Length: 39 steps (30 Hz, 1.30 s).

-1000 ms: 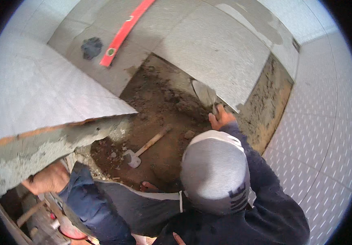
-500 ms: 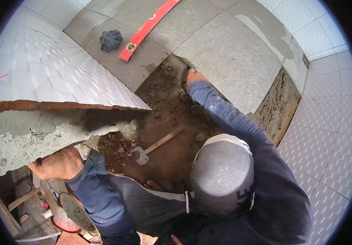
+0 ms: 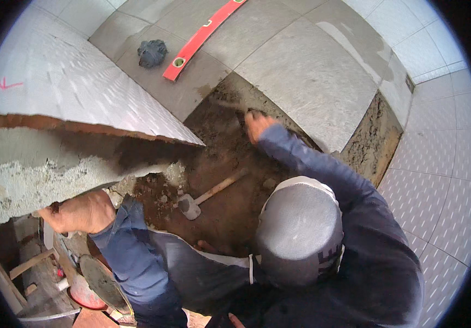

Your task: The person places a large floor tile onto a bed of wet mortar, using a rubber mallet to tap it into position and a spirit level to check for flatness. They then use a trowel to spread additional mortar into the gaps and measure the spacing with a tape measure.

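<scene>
Toward the far side of the bare patch, my right hand [image 3: 259,127] is closed on what looks like a trowel. Its grey blade [image 3: 227,104] is blurred over the dark mortar bed [image 3: 213,121], beside the edge of a large grey floor tile [image 3: 306,87]. At the left, my left hand [image 3: 85,212] is curled under the broken lower edge of the white-tiled wall [image 3: 82,104]; its fingertips and what they grip are hidden. Between my arms a mallet [image 3: 190,206] with a pale head and wooden handle lies on the dirt.
A red spirit level [image 3: 197,41] and a crumpled dark bag [image 3: 152,53] lie on the laid tiles. Another mortar strip [image 3: 373,136] runs by the right wall. A rounded grey fabric shape [image 3: 301,235] blocks the lower middle. A red bowl [image 3: 89,295] and wood scraps stand lower left.
My right hand has drawn back from the tile's corner, slightly nearer to me, with the trowel. The left hand stays at the wall edge. The whole view has shifted slightly.
</scene>
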Each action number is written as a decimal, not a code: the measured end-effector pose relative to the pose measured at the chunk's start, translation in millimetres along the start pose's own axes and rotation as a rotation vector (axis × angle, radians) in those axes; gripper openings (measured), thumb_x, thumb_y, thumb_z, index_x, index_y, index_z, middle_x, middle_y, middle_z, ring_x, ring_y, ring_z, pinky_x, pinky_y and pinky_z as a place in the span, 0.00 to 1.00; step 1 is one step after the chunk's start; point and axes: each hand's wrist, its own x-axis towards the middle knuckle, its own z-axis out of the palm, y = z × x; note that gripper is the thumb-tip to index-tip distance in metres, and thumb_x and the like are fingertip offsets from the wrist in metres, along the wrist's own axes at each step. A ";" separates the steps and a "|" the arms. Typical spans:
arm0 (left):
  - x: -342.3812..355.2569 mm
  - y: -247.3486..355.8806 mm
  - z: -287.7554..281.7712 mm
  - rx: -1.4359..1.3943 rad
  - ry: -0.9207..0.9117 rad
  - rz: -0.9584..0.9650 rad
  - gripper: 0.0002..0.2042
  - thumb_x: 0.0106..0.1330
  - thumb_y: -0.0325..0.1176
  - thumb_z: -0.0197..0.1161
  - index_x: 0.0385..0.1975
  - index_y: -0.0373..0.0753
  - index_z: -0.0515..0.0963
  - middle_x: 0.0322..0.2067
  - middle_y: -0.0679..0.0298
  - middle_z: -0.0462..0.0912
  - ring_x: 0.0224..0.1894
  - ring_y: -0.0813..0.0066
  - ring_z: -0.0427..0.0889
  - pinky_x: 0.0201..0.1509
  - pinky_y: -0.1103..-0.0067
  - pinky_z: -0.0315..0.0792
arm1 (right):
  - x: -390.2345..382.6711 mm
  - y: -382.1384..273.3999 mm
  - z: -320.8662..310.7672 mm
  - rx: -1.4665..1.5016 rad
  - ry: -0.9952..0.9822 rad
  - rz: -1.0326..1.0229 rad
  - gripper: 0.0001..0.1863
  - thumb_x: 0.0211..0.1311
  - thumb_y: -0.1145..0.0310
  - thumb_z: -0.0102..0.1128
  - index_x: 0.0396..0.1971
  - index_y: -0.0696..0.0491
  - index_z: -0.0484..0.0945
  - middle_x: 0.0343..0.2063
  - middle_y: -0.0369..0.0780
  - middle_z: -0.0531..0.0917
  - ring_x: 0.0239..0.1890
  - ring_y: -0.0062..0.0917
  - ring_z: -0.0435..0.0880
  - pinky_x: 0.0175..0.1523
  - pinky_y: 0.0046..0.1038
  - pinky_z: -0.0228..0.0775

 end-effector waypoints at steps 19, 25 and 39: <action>-243.8 -104.9 30.0 0.626 -1.649 -0.019 0.14 0.63 0.29 0.64 0.48 0.37 0.81 0.50 0.50 0.80 0.54 0.49 0.78 0.60 0.65 0.71 | -140.3 -88.8 119.1 0.615 -0.577 -0.541 0.24 0.59 0.55 0.67 0.52 0.49 0.75 0.43 0.44 0.81 0.46 0.39 0.81 0.52 0.41 0.74; -222.1 -184.7 6.7 1.012 -1.645 -0.112 0.13 0.62 0.33 0.63 0.46 0.37 0.82 0.47 0.52 0.82 0.52 0.52 0.80 0.57 0.64 0.73 | -148.5 -91.6 75.9 1.511 -0.911 -0.377 0.23 0.65 0.52 0.64 0.53 0.51 0.75 0.34 0.37 0.81 0.35 0.25 0.79 0.40 0.32 0.74; -333.4 -277.4 99.9 0.679 -1.467 0.285 0.21 0.70 0.41 0.54 0.59 0.39 0.75 0.61 0.48 0.74 0.63 0.48 0.71 0.72 0.57 0.57 | -172.9 22.4 5.5 1.984 0.334 0.737 0.13 0.74 0.55 0.49 0.37 0.50 0.68 0.15 0.33 0.68 0.11 0.19 0.65 0.15 0.25 0.61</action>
